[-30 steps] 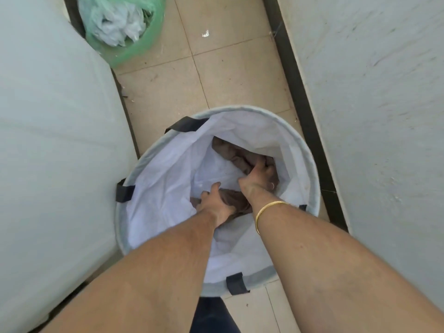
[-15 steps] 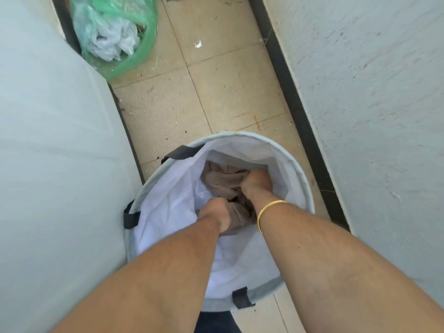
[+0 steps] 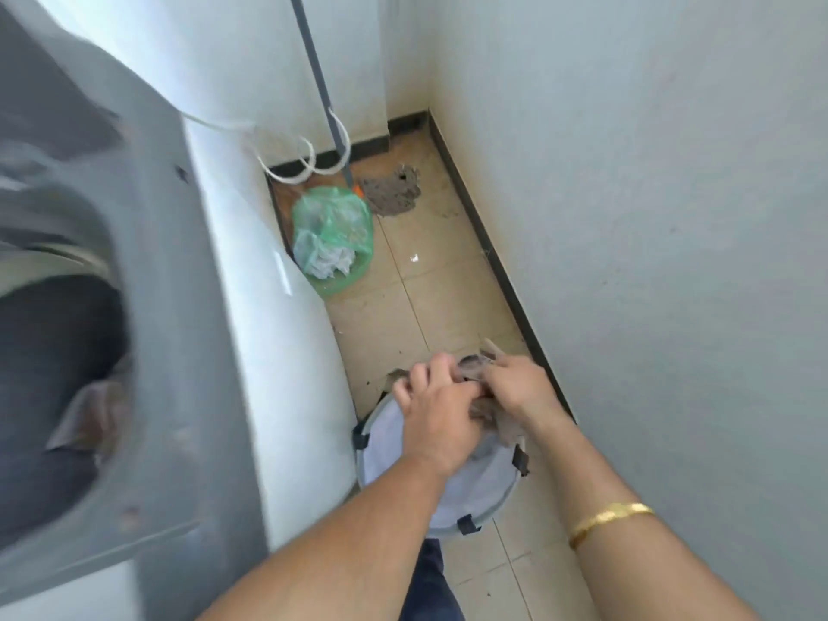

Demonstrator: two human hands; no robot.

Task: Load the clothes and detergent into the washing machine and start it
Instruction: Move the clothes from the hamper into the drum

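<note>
Both hands hold a bunch of brown clothes above the white laundry basket on the floor. My left hand grips the bundle from the left, and my right hand with a gold bangle on the wrist grips it from the right. The top-loading washing machine stands at the left, its grey lid up and its dark drum opening showing. Some cloth lies inside the drum. No detergent is in view.
A green plastic bag with white rubbish sits on the tiled floor beside the machine. A mop leans in the far corner with white hoses next to it. A wall runs close on the right.
My hands have risen out of the basket with the brown clothes. The view has swung up and left, and the washing machine's open top has come into sight.
</note>
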